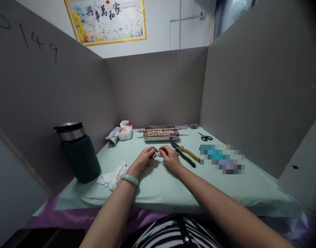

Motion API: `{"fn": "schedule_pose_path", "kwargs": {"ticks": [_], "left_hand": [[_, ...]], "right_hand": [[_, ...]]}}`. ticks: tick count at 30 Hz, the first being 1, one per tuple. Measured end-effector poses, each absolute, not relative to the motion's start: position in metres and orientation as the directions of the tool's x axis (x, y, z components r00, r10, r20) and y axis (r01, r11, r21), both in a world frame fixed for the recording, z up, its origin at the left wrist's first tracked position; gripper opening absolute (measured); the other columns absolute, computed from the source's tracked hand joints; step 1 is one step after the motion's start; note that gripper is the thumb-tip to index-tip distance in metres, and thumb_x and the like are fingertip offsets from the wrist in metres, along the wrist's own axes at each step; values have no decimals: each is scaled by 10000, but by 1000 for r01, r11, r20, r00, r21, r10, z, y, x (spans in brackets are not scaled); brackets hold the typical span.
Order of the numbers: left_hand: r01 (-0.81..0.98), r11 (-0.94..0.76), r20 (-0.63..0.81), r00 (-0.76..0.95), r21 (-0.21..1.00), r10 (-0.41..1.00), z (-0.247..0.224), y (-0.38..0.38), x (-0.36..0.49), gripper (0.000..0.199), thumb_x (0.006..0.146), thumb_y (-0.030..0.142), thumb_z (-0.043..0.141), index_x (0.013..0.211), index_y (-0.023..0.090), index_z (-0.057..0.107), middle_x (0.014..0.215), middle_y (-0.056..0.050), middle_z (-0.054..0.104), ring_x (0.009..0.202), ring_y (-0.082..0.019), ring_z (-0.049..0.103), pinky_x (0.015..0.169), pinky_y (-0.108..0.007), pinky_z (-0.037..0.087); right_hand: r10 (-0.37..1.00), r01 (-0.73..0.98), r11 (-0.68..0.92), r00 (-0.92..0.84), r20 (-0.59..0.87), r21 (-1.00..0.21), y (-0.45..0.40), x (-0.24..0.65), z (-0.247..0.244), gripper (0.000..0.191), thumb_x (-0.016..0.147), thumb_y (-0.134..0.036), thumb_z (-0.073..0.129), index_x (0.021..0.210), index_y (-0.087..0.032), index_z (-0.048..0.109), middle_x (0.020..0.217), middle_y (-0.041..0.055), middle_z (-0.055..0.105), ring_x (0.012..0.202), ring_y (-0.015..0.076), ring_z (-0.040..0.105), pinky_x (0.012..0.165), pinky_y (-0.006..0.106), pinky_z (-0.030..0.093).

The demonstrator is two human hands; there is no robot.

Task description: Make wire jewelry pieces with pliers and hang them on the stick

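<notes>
My left hand (145,159), with a pale green bangle (129,178) on its wrist, rests on the light green table cover (158,193), its fingertips pinched on something small and thin. My right hand (169,156) lies just to its right, fingers also pinched close to the same spot. A thin metal piece, perhaps a wire or needle (154,148), shows between the two hands; it is too small to make out. Green and yellow pliers (185,154) lie just right of my right hand.
A metal tray (161,133) holding beaded skewers stands at the back. Scissors (206,137) lie at the back right. A dark green flask (77,153) stands left, with a crumpled white cloth (112,177) beside it and a small white box (125,132) behind. Grey partition walls enclose three sides.
</notes>
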State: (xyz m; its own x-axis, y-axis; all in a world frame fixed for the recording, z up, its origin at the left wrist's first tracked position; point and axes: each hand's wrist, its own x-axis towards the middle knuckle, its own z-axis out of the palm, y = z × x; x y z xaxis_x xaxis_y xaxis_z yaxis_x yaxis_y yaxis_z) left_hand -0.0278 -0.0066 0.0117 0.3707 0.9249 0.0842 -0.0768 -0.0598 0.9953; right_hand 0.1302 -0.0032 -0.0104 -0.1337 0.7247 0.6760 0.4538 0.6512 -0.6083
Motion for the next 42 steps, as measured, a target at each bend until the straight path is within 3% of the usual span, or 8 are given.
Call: {"fn": "schedule_pose_path", "kwargs": {"ticks": [6,15,23,27,30,36,39,42], "left_hand": [[2,-49,43,467,999,883,12,-11,-23,271,788,430,551,820,176,462,513,90,292,369,-34,188,351,-179,114],[61,-109,60,531,992,845,8,-9,-24,291,806,447,515,823,158,487,505,86,302,378,-42,202,363,-194,140],[116,-104,34,489,988,872,11,-12,-20,289,789,438,528,729,168,445,518,78,337,381,-36,228,363,-194,145],[65,-110,74,410,992,909,12,-11,-22,239,800,409,511,823,176,465,511,86,341,366,-41,223,355,-189,135],[54,-100,76,331,994,941,14,-10,-25,206,804,380,498,826,179,462,521,78,373,357,-36,213,352,-185,121],[69,-93,68,305,993,950,18,-12,-25,205,782,355,529,836,158,505,553,61,386,381,-32,244,359,-180,137],[47,-87,68,307,995,949,17,-10,-25,240,785,384,534,840,151,522,556,61,371,382,-31,233,360,-183,130],[6,-71,65,324,997,944,15,-8,-27,267,790,410,531,859,152,529,577,55,388,379,-27,222,360,-183,123]], "right_hand": [[733,283,674,-142,666,-682,2,129,-12,209,859,-292,454,906,-166,614,882,52,611,783,146,559,724,261,434],[808,-9,563,-205,553,-826,8,130,-12,142,787,-310,542,759,-172,563,586,-31,528,549,110,479,558,236,392],[827,69,551,-181,533,-831,8,131,-10,172,788,-336,527,727,-176,548,595,-24,531,564,120,493,553,239,387],[755,500,611,-134,643,-613,6,142,-7,265,839,-392,476,863,-164,609,812,54,615,742,167,541,707,289,399],[761,802,484,-188,621,-350,2,149,-10,378,793,-458,541,974,-136,621,947,129,610,921,255,516,811,371,363],[827,918,385,-298,477,-95,-2,145,-20,267,840,-328,472,908,-137,647,974,159,602,978,289,490,834,430,325],[802,870,454,-306,512,-192,2,142,-18,220,832,-267,462,852,-138,639,941,151,609,949,263,509,815,388,348],[832,675,466,-116,542,-572,8,145,-10,210,819,-278,457,770,-151,618,849,111,617,860,225,540,779,343,385]]}}
